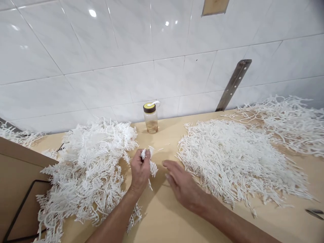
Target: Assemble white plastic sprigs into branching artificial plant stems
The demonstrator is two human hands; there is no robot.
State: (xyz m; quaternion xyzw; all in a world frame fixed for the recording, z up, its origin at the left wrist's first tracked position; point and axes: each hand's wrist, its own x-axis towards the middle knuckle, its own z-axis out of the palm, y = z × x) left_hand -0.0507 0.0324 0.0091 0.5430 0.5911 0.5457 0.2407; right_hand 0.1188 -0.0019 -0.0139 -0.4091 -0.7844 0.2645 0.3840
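My left hand (pixel 140 170) is closed on a small bunch of white branched plastic sprigs (pixel 153 167), which stick out past the thumb and fingers. My right hand (pixel 181 184) is just to the right, apart from the bunch, with fingers stretched forward and the thumb separate; nothing shows in it. Left of my left hand lies a tall heap of white frilly sprigs (pixel 93 158). To the right of my right hand spreads a flatter pile of thin white sprigs (pixel 235 158). A few loose bits lie between the two piles.
A clear bottle (pixel 151 121) with a yellow-and-black lid stands against the tiled wall (pixel 108 87). Longer white strands (pixel 291 121) lie at the far right. A metal bracket (pixel 234 84) leans at the wall. A cardboard box (pixel 20 182) is at the left, and a dark metal tool (pixel 314 213) at the right edge.
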